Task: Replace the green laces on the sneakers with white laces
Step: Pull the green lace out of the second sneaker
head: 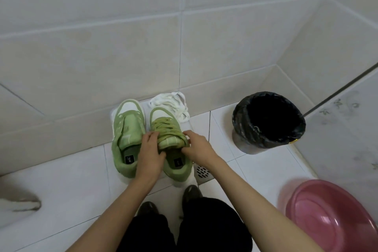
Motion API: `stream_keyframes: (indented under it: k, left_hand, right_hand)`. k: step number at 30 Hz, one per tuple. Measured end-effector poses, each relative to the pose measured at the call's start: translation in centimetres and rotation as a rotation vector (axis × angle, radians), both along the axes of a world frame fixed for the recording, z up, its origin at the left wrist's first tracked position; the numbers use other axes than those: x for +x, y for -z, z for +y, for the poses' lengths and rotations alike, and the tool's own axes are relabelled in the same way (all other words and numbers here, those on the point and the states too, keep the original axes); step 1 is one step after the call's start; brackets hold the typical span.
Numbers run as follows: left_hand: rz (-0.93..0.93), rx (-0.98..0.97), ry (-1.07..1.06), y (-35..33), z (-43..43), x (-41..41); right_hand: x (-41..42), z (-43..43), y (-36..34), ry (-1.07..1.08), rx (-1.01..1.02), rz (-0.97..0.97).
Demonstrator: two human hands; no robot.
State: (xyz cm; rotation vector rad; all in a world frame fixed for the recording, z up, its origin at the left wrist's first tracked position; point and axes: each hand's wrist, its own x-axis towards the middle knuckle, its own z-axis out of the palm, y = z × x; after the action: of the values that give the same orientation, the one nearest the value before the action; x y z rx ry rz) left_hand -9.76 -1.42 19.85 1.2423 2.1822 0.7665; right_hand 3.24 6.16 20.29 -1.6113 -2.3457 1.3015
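Right sneaker (181,171), laced green, sits beside the bare left sneaker (127,129) on the mat (114,113). Left hand (151,155) and right hand (197,147): both grips pinch the green laces (165,127) by its tongue. White laces (173,104) lie at the mat's far edge. Tug unevenly and a lace could jam in an eyelet.

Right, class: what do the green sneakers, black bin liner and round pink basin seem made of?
Green sneakers: probably suede or brushed fabric, matt and fuzzy-looking. Black bin liner: thin plastic film, crinkled with glossy glints. Round pink basin: likely moulded plastic, smooth, faintly shiny.
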Motion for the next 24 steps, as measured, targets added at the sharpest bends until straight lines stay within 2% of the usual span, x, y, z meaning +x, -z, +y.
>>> stream_keyframes:
  k: [2, 5, 8, 12, 18, 22, 24]
  left_hand:
    - [-0.009, 0.021, -0.001, -0.9, 0.0, -0.2]
    - [-0.033, 0.126, 0.001, -3.7, -0.5, -0.6]
    - [-0.062, 0.213, -0.036, -7.3, -2.5, -0.5]
    - [-0.124, 0.352, -0.054, -11.9, -6.6, 0.5]
    - [-0.059, 0.448, -0.052, -15.6, -12.8, 1.4]
    - [-0.055, 0.467, -0.060, -16.3, -16.3, 1.8]
    - [-0.027, 0.457, -0.065, -16.2, -17.4, 1.8]
  right_hand:
    - [-0.4, -0.3, -1.1, 0.024, 0.048, -0.023]
    - [0.1, -1.6, -3.4, 0.097, 0.001, 0.094]
    - [0.9, -4.0, -5.9, 0.125, 0.072, 0.185]
    - [2.1, -8.4, -9.1, 0.131, 0.312, 0.225]
    - [3.7, -15.2, -12.6, 0.161, 0.679, 0.292]
    - [4.6, -18.0, -13.6, 0.016, 0.883, 0.087]
    - [4.7, -18.8, -14.1, -0.052, 0.917, 0.108]
